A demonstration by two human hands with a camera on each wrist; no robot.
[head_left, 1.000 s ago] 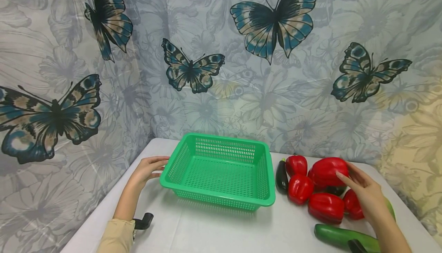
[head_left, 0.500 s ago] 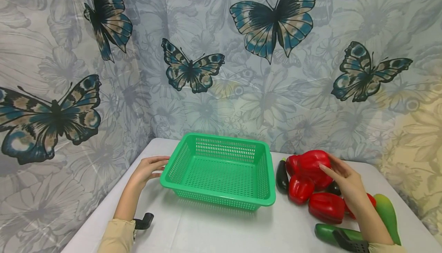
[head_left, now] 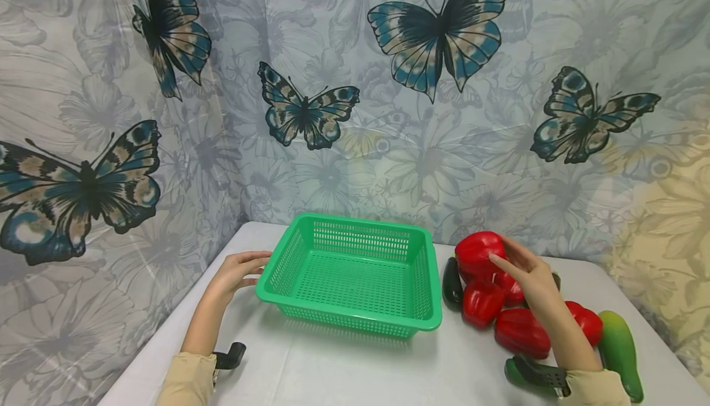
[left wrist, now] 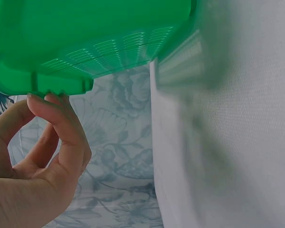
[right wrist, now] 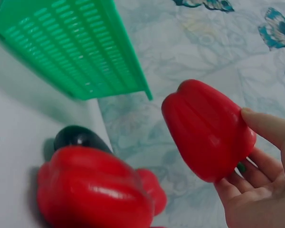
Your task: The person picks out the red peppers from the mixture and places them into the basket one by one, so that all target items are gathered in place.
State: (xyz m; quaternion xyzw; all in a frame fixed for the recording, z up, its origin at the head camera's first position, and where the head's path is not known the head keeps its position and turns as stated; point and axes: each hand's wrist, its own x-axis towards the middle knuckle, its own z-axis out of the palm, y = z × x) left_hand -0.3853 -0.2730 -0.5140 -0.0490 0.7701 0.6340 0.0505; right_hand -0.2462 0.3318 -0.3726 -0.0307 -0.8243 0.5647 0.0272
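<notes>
My right hand (head_left: pixel 535 276) grips a red bell pepper (head_left: pixel 478 255), thumb on one side and fingers around its stem end. In the right wrist view the pepper is raised, its blunt lobed end pointing toward the basket. At the left, my left hand (head_left: pixel 238 273) is at the side rim of a green perforated plastic basket (head_left: pixel 346 310); in the left wrist view its bent fingertips pinch that rim. Inside, the basket shows only its bare slotted floor. Below the held pepper lie another red bell pepper (head_left: pixel 482 303) and a dark eggplant (head_left: pixel 452 284).
More red bell peppers, including a front pepper (head_left: pixel 521 332) and a right pepper (head_left: pixel 588 323), lie around my right forearm. A long green vegetable (head_left: pixel 518 374) lies partly under that wrist. An elongated green fruit (head_left: pixel 617 350) is at far right. Butterfly-print fabric (head_left: pixel 333 178) backs the white table (head_left: pixel 333 369).
My right hand has carried the red bell pepper leftward and slightly up, toward the basket, uncovering the green fruit at the right. My left hand and the basket have stayed put.
</notes>
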